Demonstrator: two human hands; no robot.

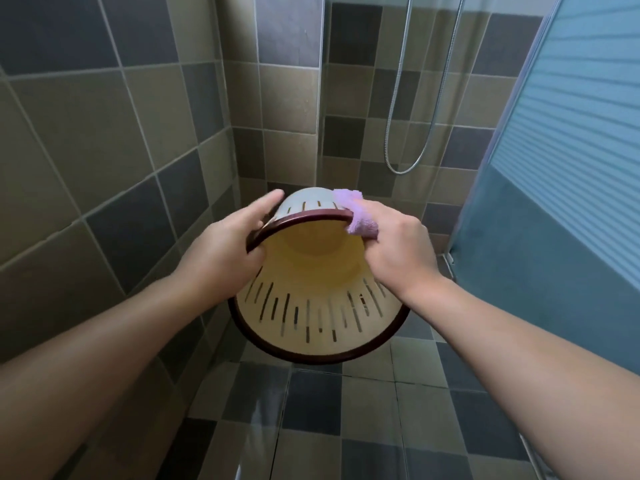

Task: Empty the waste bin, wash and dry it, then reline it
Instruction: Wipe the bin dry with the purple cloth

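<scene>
sideways, bin (318,303) between both grips.

cream slotted bin (311,306), maroon rim (304,216), lilac cloth (360,223)

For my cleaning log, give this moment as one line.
stage: drying | left hand: grips waste bin rim | right hand: presses purple cloth on rim
</scene>
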